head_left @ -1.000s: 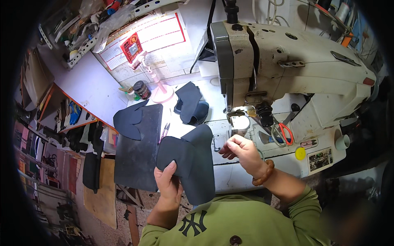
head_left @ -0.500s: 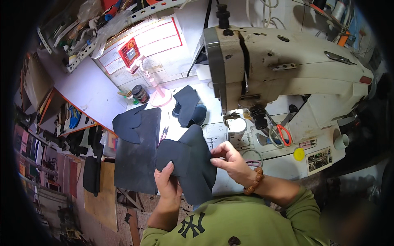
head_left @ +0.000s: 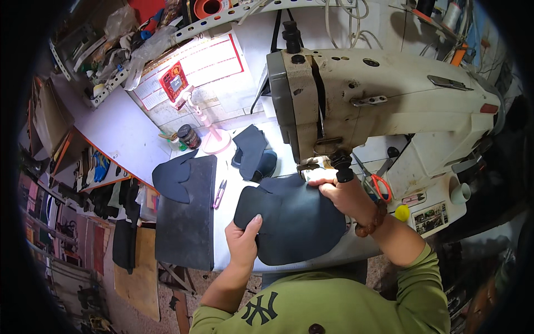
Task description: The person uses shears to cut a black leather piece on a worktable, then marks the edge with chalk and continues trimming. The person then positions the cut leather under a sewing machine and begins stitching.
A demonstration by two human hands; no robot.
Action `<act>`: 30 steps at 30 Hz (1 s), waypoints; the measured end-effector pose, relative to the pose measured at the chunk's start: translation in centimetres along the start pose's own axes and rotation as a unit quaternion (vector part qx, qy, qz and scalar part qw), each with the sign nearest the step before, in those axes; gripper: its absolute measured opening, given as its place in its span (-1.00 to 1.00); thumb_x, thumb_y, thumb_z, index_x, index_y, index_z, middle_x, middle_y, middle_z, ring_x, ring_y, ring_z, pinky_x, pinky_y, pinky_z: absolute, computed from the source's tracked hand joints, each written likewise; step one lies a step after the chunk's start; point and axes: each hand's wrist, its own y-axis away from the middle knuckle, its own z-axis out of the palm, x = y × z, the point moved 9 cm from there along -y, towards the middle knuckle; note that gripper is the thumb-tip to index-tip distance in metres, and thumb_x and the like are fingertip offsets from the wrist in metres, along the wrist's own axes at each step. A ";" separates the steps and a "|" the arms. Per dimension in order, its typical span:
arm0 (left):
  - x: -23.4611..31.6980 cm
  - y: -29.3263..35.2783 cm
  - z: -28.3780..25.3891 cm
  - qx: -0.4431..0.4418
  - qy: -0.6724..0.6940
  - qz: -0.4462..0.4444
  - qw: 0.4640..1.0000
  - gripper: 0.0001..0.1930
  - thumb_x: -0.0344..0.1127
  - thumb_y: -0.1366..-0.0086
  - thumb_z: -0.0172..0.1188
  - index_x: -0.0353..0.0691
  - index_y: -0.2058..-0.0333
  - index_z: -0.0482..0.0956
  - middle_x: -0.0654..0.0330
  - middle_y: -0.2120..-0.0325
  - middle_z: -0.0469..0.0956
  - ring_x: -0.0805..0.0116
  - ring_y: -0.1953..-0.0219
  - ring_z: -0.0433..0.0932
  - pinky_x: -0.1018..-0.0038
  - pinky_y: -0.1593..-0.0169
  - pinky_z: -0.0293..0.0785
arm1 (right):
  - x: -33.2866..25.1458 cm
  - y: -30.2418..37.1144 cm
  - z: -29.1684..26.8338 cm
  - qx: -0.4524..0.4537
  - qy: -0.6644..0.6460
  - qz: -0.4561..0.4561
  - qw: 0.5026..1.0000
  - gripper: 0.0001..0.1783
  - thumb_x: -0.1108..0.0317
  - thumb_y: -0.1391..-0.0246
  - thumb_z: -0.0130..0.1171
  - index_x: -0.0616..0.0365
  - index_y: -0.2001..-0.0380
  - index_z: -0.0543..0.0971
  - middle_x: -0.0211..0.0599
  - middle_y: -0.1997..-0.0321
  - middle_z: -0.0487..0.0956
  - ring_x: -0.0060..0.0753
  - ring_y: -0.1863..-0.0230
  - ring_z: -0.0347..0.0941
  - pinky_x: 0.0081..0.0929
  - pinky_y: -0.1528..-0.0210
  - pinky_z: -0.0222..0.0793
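The near left edge of a dark leather piece (head_left: 295, 220) is gripped by the left hand (head_left: 243, 243), thumb laid on top. Its far right edge is pinched by the closed right hand (head_left: 340, 192) just under the head of a cream sewing machine (head_left: 384, 106). The piece lies flat on the white counter (head_left: 222, 222). To the left, small snips (head_left: 219, 193) are seen beside a black mat (head_left: 186, 220); farther off sits a stack of dark cut pieces (head_left: 253, 158).

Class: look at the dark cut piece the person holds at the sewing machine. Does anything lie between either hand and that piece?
No. The left hand grips the dark piece at its near-left edge, and the right hand presses its far edge beside the machine head.
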 end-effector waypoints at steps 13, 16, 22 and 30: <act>-5.5 -1.9 5.7 -0.032 -0.006 -0.038 0.999 -0.76 -0.37 -0.31 0.23 -0.35 0.10 0.53 0.27 0.24 0.56 0.53 0.25 0.46 0.57 0.08 0.40 | 0.3 -3.0 -6.4 0.103 0.144 -0.155 0.972 -0.90 0.47 0.04 0.08 0.22 0.45 0.57 -0.17 0.48 0.56 -0.07 0.41 0.49 -0.27 0.30 0.44; -6.1 -1.4 6.2 -0.013 0.046 -0.029 0.998 -0.78 -0.38 -0.31 0.23 -0.35 0.12 0.53 0.25 0.25 0.56 0.52 0.25 0.47 0.56 0.08 0.41 | -0.3 -2.1 -6.9 0.117 0.158 -0.139 0.971 -0.83 0.49 0.00 0.09 0.18 0.33 0.62 -0.20 0.35 0.61 -0.12 0.32 0.54 -0.33 0.22 0.47; -7.2 -1.2 6.6 -0.050 0.083 -0.066 0.993 -0.65 -0.28 -0.29 0.24 -0.37 0.04 0.49 0.22 0.21 0.56 0.46 0.20 0.50 0.51 0.04 0.43 | -2.6 0.2 -4.9 0.219 0.257 -0.229 0.913 -0.79 0.42 0.14 0.29 0.17 0.35 0.56 -0.18 0.16 0.52 -0.04 0.11 0.46 -0.20 0.07 0.42; -8.4 -1.7 7.3 -0.227 0.032 -0.089 0.969 -0.37 -0.19 -0.16 0.33 -0.32 -0.16 0.35 0.20 -0.01 0.47 0.40 -0.02 0.43 0.43 -0.14 0.33 | -1.7 -1.0 -0.2 0.153 0.181 -0.218 0.947 -0.65 0.26 0.18 0.41 0.18 0.30 0.59 -0.12 0.23 0.55 0.07 0.07 0.39 -0.10 -0.13 0.22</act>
